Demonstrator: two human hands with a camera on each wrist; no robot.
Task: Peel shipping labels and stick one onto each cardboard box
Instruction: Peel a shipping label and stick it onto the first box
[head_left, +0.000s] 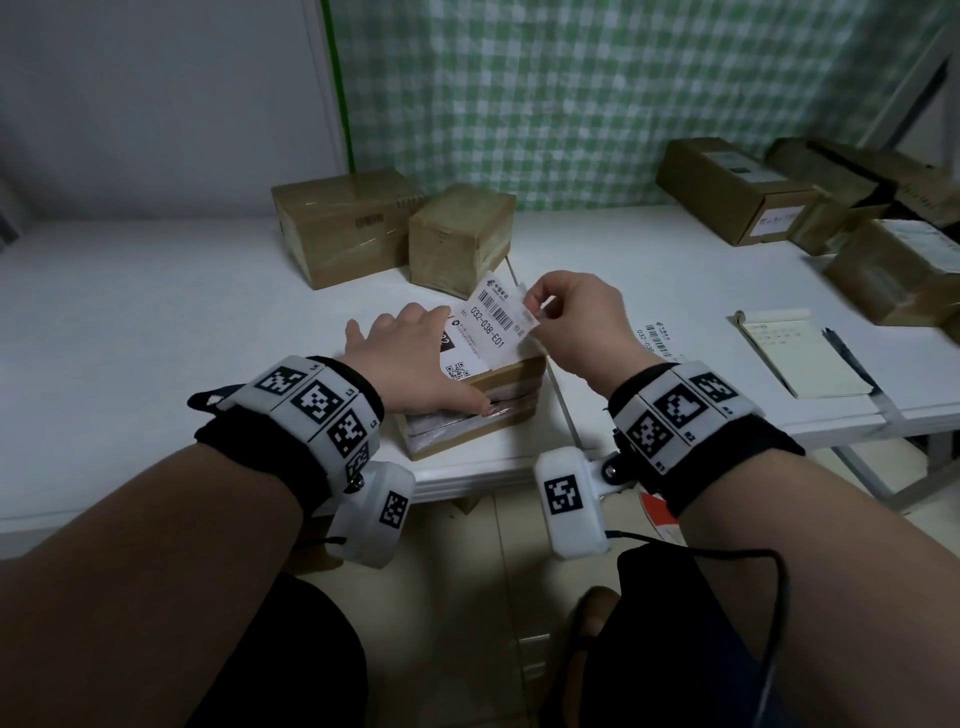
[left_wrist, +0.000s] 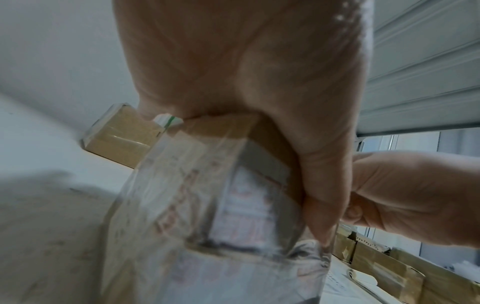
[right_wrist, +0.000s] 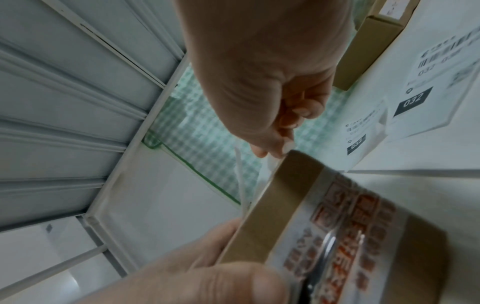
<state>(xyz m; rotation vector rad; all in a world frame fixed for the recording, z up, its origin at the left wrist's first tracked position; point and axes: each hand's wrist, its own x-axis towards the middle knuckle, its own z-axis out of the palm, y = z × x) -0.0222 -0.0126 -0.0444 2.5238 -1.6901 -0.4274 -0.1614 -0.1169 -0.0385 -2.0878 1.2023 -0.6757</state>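
Observation:
A flat cardboard box (head_left: 467, 434) wrapped in printed tape lies near the table's front edge. A white shipping label (head_left: 491, 332) with a barcode and "032-038-E01" rests partly on its top, its far end lifted. My left hand (head_left: 410, 348) lies flat on the label and box top with fingers straight, thumb along the front side. My right hand (head_left: 540, 309) pinches the label's raised right corner between thumb and fingertips. The right wrist view shows that pinch on thin white paper (right_wrist: 271, 161) just above the box (right_wrist: 293, 197). The left wrist view shows my palm (left_wrist: 246, 72) over the box (left_wrist: 197, 185).
Two taped cardboard boxes (head_left: 348, 228) (head_left: 460, 234) stand behind the hands. Several more boxes (head_left: 737, 187) crowd the back right. A notepad (head_left: 800, 353) with a pen (head_left: 852, 358) lies at the right. Spare labels (head_left: 657, 338) lie beside my right wrist.

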